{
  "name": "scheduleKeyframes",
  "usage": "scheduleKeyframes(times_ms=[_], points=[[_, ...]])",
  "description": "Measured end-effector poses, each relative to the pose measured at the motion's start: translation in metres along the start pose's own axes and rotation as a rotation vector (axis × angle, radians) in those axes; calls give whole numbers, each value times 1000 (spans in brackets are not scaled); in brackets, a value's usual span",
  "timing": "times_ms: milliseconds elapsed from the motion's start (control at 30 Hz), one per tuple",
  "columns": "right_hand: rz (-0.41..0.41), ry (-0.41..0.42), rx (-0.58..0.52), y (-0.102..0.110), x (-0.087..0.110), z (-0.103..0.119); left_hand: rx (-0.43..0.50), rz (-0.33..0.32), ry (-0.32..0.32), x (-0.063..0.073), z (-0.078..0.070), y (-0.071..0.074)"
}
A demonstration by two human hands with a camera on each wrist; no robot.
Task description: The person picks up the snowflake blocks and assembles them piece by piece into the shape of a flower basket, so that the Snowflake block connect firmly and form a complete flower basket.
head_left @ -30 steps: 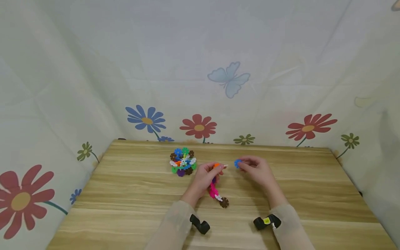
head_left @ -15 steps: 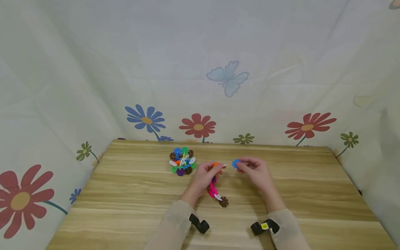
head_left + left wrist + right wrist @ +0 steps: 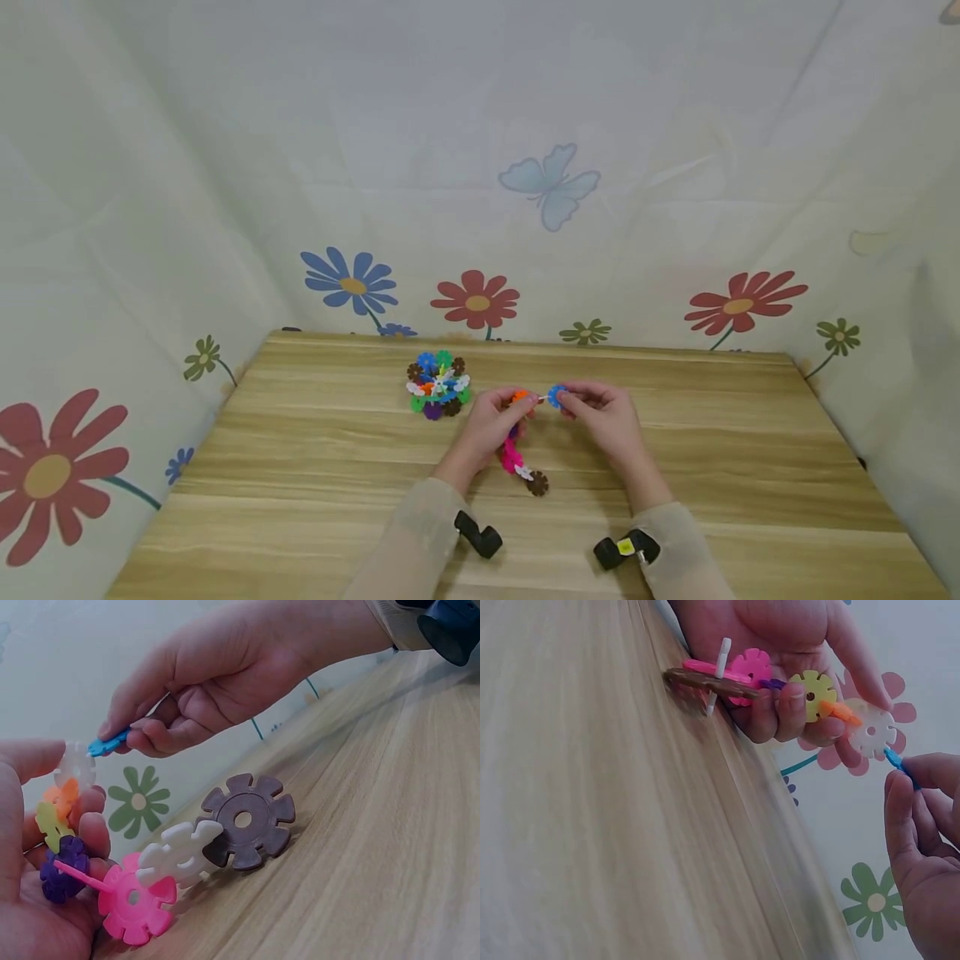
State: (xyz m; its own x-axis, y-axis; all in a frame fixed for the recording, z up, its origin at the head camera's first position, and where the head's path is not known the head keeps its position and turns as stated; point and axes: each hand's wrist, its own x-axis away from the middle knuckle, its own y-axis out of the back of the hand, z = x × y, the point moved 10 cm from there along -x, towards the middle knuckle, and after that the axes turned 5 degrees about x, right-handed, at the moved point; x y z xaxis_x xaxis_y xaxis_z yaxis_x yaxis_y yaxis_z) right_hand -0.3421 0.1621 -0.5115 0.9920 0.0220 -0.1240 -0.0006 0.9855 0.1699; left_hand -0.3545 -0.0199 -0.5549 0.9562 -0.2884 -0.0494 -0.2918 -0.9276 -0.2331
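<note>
My left hand (image 3: 486,429) holds a chain of notched plastic snowflake discs joined edge to edge. Thumb and fingers pinch the white end disc (image 3: 874,742); an orange disc (image 3: 840,712), a yellow disc (image 3: 817,688) and a purple disc (image 3: 64,877) follow along the curled fingers. Below hang a pink disc (image 3: 116,907), another white disc (image 3: 176,859) and, at the tail close over the table, a brown disc (image 3: 259,844). My right hand (image 3: 609,421) pinches a blue disc (image 3: 111,742) between thumb and fingers, its edge right at the rim of the white end disc.
A round cluster of joined discs (image 3: 439,386) in several colours stands on the wooden table (image 3: 315,467), left of my hands. Behind the table hangs a pale cloth (image 3: 420,208) printed with flowers and a butterfly. Black wrist cameras sit at both sleeves.
My right hand has moved left with the blue disc, closing the gap to the white end disc. The left hand and its chain have stayed nearly still.
</note>
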Motion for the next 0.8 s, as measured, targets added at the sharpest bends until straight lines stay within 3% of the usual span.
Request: scheduleKeyframes(times_ms=[800], points=[[16, 3, -11, 0, 3, 3, -20, 18, 6, 2, -5, -3]])
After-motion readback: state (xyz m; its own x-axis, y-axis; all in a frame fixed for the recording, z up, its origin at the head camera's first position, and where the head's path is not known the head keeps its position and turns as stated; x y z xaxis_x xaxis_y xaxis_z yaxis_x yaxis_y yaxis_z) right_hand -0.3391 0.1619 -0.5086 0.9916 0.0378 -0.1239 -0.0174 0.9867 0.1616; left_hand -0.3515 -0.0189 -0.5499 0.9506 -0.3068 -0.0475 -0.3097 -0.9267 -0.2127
